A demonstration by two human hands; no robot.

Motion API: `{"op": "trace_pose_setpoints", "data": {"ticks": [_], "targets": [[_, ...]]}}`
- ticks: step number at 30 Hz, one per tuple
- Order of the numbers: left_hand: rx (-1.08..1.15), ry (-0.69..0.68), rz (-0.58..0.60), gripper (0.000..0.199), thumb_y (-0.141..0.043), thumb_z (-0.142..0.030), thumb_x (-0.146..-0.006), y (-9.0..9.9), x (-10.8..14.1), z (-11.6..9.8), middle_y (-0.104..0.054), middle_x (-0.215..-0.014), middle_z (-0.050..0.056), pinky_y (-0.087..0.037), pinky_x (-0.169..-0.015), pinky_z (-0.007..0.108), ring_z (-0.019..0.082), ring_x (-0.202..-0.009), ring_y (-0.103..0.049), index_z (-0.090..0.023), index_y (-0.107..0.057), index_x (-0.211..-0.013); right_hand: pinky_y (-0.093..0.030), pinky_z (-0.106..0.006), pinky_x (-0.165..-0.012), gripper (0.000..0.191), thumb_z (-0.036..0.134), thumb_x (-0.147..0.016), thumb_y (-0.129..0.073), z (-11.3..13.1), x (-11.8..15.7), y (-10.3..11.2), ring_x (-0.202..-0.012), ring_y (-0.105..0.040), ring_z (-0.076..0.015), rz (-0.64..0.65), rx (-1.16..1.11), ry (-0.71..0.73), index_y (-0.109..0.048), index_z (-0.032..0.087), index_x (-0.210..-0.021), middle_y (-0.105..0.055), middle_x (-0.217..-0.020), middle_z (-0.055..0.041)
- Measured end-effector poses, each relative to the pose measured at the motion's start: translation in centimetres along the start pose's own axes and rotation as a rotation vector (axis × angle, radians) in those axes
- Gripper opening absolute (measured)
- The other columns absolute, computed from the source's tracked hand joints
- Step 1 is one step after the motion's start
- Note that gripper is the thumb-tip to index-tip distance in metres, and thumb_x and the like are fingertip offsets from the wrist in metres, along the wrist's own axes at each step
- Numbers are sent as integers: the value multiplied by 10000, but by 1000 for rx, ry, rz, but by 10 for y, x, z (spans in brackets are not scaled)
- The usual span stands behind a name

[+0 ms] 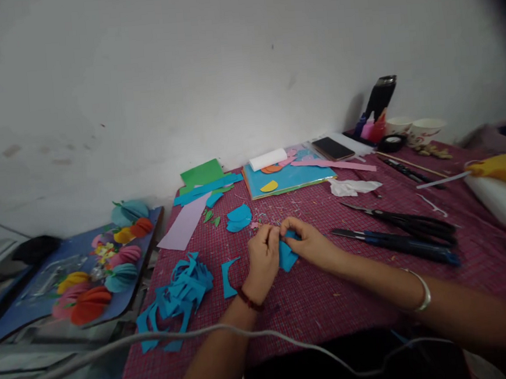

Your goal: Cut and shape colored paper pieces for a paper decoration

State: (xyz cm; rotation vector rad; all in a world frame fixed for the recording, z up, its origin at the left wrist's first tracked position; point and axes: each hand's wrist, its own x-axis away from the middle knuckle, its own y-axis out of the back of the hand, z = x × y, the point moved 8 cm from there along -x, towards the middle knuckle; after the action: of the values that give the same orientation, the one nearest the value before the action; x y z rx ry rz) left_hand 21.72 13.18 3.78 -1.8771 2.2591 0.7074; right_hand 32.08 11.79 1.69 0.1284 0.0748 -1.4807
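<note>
Both hands meet over the middle of the cloth-covered table. My left hand (264, 253) is closed, thumb and fingertips pinching at the edge of a blue piece of paper (288, 258). From the other side my right hand (303, 241) pinches the same paper, its fingers curled. Part of the paper is hidden behind the fingers. To the left lie a small stack of blue paper cutouts (239, 218) and a blue offcut with a curved edge (229, 278). A heap of blue paper scraps (178, 294) lies nearer the table's left edge.
Black-handled scissors (408, 221) and a blue-handled cutter (401, 242) lie right of my hands. A yellow glue gun (501, 170) rests at far right. Behind are coloured sheets (296, 180) and a phone (332, 147). A white cable (264, 332) crosses in front. Paper ornaments (91, 304) sit left.
</note>
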Motion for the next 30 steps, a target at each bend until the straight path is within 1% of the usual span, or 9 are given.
{"op": "trace_pose_setpoints", "data": {"ticks": [4, 10, 13, 15, 17, 19, 25, 27, 30], "targets": [[-92, 17, 57, 308, -497, -387, -860, 8, -9, -4, -473, -586, -26, -299, -549, 247, 115, -559, -403, -178, -568, -646, -320, -212, -439, 92, 229, -714, -540, 0, -9, 22, -478, -384, -92, -100, 61, 9, -475, 204, -773, -415, -600, 70], [68, 519, 275, 348, -696, -462, -651, 48, -47, 39, -423, -488, -73, -236, -403, 207, 69, -397, -332, -181, -493, -625, -326, -221, -475, 70, 206, -686, -531, -8, -21, 43, -509, -403, -99, -156, 49, 1, -504, 190, -748, -453, -604, 58], [-40, 491, 297, 309, -708, -427, -639, 72, -76, 41, -491, -526, -54, -286, -416, 203, 82, -414, -396, -177, -536, -695, -327, -215, -480, 75, 194, -682, -531, -16, -24, 43, -530, -418, -101, -135, 17, -24, -518, 185, -755, -470, -613, 52], [-298, 308, 216, 233, -661, -388, -693, 82, -94, 31, -526, -561, -23, -348, -468, 225, 114, -482, -464, -174, -569, -693, -329, -212, -479, 78, 200, -685, -539, -20, -26, 45, -533, -422, -101, -133, -25, -48, -519, 185, -760, -474, -613, 51], [-573, 66, 162, 147, -648, -314, -703, 73, -99, 12, -578, -651, 19, -430, -599, 280, 170, -638, -550, -174, -603, -697, -330, -212, -477, 86, 211, -689, -544, -23, -26, 47, -528, -425, -103, -137, -78, -79, -513, 189, -766, -473, -603, 54], [-726, -121, 210, 164, -670, -274, -685, 45, -88, -3, -630, -820, 65, -455, -771, 367, 234, -843, -584, -175, -645, -813, -336, -214, -480, 92, 215, -693, -544, -23, -26, 49, -529, -431, -107, -144, -119, -96, -508, 193, -775, -473, -598, 56], [-508, -234, 497, 837, -740, -335, -665, -41, -26, -21, -468, -1341, 149, -381, -1003, 486, 294, -1229, -455, -218, -324, -1382, -378, -231, -573, 70, 175, -709, -521, -11, -23, 51, -635, -456, -117, -184, -79, -7, -518, 185, -778, -498, -701, 39], [-510, -261, 428, 887, -737, -292, -677, -48, -17, -23, -425, -1378, 153, -350, -1042, 498, 294, -1281, -404, -218, -249, -1414, -407, -244, -630, 85, 173, -725, -518, -11, -23, 50, -702, -481, -128, -206, -114, 0, -519, 184, -809, -519, -760, 28], [-589, -409, 261, 727, -655, -209, -759, -44, -7, -27, -391, -1399, 157, -354, -1049, 496, 287, -1309, -375, -221, -291, -1388, -432, -257, -684, 146, 174, -742, -524, -11, -21, 50, -771, -506, -138, -241, -230, -39, -514, 182, -887, -539, -844, 7]]}}
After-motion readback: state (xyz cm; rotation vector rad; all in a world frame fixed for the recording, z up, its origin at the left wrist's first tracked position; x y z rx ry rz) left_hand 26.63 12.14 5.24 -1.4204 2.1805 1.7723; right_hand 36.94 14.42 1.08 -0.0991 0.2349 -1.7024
